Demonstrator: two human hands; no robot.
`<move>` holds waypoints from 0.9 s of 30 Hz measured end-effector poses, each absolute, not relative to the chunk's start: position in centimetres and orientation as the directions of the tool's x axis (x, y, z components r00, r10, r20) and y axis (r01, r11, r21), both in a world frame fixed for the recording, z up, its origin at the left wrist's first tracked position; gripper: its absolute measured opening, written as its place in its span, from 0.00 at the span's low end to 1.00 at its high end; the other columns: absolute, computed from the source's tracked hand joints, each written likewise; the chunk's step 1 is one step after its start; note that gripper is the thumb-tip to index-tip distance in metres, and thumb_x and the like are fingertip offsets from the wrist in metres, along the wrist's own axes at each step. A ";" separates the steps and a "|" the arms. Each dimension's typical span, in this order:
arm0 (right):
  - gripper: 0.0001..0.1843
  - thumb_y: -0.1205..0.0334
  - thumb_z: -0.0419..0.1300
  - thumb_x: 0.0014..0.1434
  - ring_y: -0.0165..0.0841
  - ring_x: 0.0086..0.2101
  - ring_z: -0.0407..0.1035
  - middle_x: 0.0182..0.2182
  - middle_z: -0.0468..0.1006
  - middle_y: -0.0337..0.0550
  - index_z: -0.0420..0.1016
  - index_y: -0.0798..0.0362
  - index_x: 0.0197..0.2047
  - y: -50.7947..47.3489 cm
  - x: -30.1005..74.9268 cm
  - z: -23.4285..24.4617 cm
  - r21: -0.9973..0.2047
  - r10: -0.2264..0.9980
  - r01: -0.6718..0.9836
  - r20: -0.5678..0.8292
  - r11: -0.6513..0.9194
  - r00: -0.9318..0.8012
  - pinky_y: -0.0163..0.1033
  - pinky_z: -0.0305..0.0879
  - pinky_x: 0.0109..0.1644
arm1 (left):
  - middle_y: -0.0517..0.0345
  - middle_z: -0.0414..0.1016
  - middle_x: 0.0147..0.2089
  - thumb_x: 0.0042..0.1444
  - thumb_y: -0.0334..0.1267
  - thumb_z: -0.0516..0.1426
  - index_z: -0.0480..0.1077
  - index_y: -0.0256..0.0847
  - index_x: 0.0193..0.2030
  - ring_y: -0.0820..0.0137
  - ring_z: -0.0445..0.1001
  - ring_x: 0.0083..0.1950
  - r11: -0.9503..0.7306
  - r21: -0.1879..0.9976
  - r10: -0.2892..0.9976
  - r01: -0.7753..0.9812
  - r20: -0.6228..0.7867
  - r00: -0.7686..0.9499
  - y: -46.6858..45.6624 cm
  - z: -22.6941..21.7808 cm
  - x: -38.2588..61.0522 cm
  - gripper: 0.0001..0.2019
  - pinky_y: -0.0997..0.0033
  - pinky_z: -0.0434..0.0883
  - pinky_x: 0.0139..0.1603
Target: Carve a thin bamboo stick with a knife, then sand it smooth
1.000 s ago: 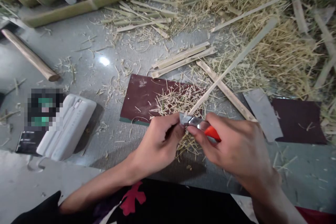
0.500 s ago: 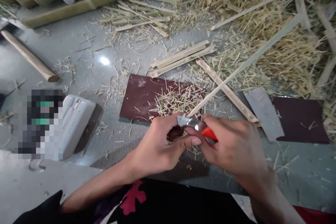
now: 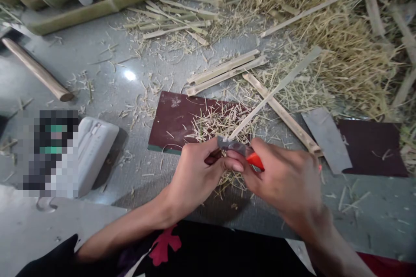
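As forearms (image 3: 130, 228) converge | right hand (image 3: 289, 175) grips knife (image 3: 255, 160) | left hand (image 3: 196, 173) curls, strip (image 3: 251, 115) hold unclear

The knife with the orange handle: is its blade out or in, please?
Out. A grey blade, blurred, shows beyond the orange handle of the knife in the right hand, pointing toward the left hand.

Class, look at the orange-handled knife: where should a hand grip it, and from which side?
Probably best by the orange handle of the knife, coming from the right, as the right hand holds it. The knife lies roughly crosswise, its blade end pointing left toward the left hand, beside the pale strip, so that end is poor to grip.
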State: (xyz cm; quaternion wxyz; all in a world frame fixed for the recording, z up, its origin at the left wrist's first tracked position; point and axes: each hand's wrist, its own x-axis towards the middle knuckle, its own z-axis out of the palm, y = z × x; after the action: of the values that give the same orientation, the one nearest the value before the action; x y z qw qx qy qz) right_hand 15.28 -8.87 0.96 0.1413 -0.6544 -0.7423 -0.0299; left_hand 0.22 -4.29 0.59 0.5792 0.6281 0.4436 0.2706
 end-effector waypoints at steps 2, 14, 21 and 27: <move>0.23 0.46 0.53 0.60 0.24 0.13 0.54 0.12 0.63 0.33 0.61 0.53 0.21 -8.9 15.2 0.9 -0.134 0.963 0.982 0.252 0.132 -0.095 0.35 0.39 0.21 | 0.67 0.61 0.17 0.53 0.32 0.59 0.64 0.36 0.20 0.81 0.55 0.19 0.019 0.961 0.882 0.275 -0.146 0.449 -4.3 0.5 0.2 0.13 0.83 0.55 0.17; 0.26 0.43 0.52 0.60 0.24 0.13 0.55 0.13 0.64 0.35 0.62 0.54 0.20 -8.9 14.8 0.8 -0.059 0.963 0.998 0.269 0.021 -0.004 0.36 0.39 0.21 | 0.68 0.48 0.17 0.53 0.39 0.60 0.61 0.37 0.18 0.80 0.45 0.21 0.075 0.938 0.902 0.338 -0.208 0.378 -4.6 -0.3 0.3 0.18 0.79 0.48 0.17; 0.24 0.44 0.53 0.60 0.25 0.16 0.61 0.14 0.65 0.35 0.63 0.53 0.21 -8.8 15.5 1.0 -0.259 0.976 0.964 0.219 0.063 -0.005 0.35 0.44 0.22 | 0.67 0.49 0.20 0.62 0.45 0.50 0.57 0.40 0.24 0.79 0.49 0.20 0.209 0.972 0.832 0.110 -0.236 0.502 -4.5 -0.5 -0.1 0.17 0.77 0.52 0.17; 0.24 0.44 0.51 0.61 0.24 0.15 0.58 0.13 0.64 0.34 0.62 0.53 0.21 -8.8 15.9 1.4 -0.307 0.977 0.935 0.170 0.174 -0.127 0.35 0.44 0.22 | 0.61 0.61 0.22 0.62 0.36 0.48 0.61 0.38 0.26 0.76 0.59 0.23 0.164 0.981 0.788 0.101 -0.192 0.585 -4.2 0.0 -0.6 0.13 0.74 0.60 0.23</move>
State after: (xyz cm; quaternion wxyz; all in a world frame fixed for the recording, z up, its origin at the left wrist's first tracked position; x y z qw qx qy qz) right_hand 15.93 -8.77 1.38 0.1670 -0.6394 -0.7479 0.0628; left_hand -0.58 -4.19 0.03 0.6642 0.5926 0.3752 0.2587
